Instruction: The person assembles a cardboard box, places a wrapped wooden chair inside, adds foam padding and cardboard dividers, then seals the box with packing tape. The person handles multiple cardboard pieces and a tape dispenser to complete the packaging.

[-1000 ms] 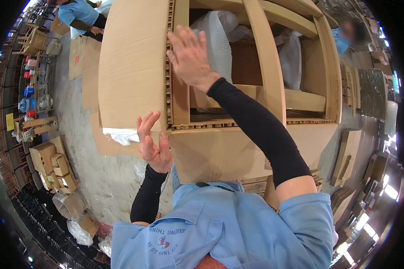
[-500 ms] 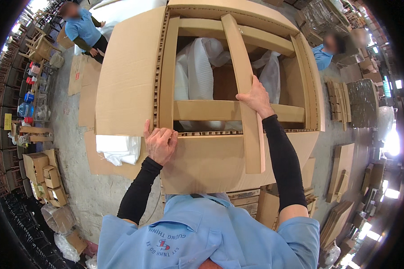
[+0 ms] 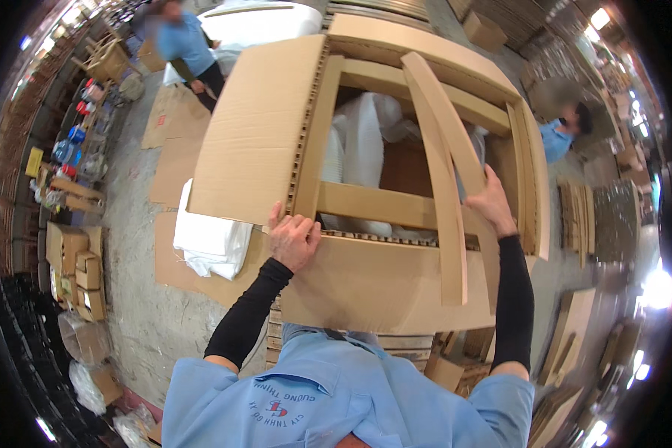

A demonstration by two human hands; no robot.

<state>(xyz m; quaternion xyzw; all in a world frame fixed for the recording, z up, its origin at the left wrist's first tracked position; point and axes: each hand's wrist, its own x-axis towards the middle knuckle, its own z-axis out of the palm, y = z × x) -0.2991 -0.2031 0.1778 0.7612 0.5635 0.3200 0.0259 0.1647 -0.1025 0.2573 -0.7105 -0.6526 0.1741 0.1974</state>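
Right in the middle sits a big cardboard box. At about eight o'clock, the left hand lies flat on its edge, fingers spread. At three o'clock, the right hand grips a long cardboard strip.

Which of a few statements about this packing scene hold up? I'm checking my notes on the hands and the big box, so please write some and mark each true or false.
1. The left hand rests on the near edge of the cardboard box. True.
2. The right hand holds a roll of tape. False: it grips a cardboard strip lying across the box opening.
3. White wrapping shows inside the box. True.
4. The box is closed on top. False: its top is an open frame, with a flap covering only the left part.
5. A white folded sheet lies left of the box. True.
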